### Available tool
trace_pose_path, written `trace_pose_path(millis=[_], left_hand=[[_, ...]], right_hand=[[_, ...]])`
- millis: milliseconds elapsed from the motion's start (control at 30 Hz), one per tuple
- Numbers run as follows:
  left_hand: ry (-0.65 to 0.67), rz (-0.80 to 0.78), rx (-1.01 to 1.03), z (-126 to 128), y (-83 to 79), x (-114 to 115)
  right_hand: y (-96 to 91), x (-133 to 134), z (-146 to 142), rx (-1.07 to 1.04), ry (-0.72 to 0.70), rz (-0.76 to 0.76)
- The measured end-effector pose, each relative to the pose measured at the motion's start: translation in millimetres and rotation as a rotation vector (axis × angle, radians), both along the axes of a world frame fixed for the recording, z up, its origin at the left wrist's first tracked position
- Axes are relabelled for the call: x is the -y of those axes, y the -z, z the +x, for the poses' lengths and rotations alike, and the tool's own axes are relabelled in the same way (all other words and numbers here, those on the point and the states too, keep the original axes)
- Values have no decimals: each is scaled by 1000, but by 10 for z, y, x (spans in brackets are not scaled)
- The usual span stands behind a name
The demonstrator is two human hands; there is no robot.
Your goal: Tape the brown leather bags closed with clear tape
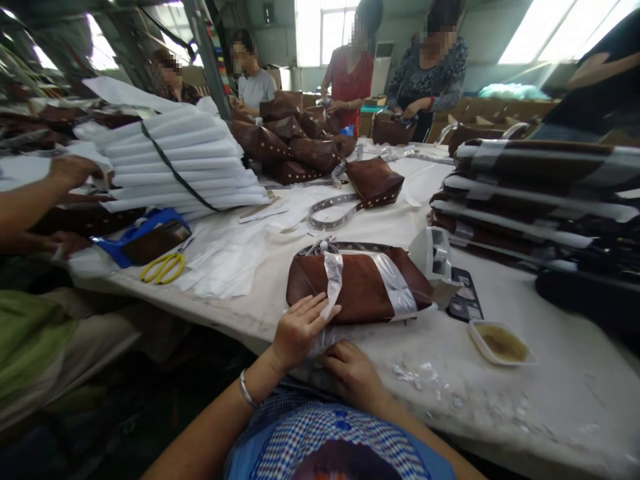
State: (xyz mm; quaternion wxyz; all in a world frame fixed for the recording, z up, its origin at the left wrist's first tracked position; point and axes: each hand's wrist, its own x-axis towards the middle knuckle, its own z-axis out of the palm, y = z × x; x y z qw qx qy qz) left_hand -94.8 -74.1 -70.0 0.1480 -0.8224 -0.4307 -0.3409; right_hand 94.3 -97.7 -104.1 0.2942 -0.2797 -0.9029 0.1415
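A brown suede bag (357, 285) lies on the white table (550, 393) in front of me, its straps wrapped in clear plastic film. My left hand (299, 329) rests flat on the bag's near left edge, fingers spread over a strip of film. Just below the bag, at the table's edge, my right hand (354, 373) is curled and pinches crumpled clear plastic (320, 343). A silver bracelet sits on my left wrist.
Yellow scissors (163, 268) and a blue holder lie at the left near a stack of white foam sheets (175, 160). Piled brown bags (295, 143) fill the far middle; wrapped bags stack at the right (540, 200). A small glue dish (501, 343) sits right. Several people work around the table.
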Motion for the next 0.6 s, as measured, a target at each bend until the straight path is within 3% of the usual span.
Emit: trace_pose_path(millis=[133, 200, 267, 367, 467, 533, 600], left_hand=[[11, -16, -9, -30, 64, 83], [12, -14, 0, -14, 129, 154], [7, 9, 23, 10, 180, 223], [-8, 40, 51, 34, 204, 283], [-14, 61, 72, 37, 189, 283], [-13, 77, 90, 37, 183, 269], [-19, 87, 101, 45, 190, 259]], right_hand=[[36, 134, -167, 12, -203, 19], [-98, 113, -85, 9, -337, -9], [-323, -8, 77, -26, -333, -15], [-671, -398, 325, -88, -31, 67], [-865, -923, 423, -63, 310, 153], [-915, -1242, 398, -16, 410, 143], [-951, -1489, 335, 48, 424, 85]])
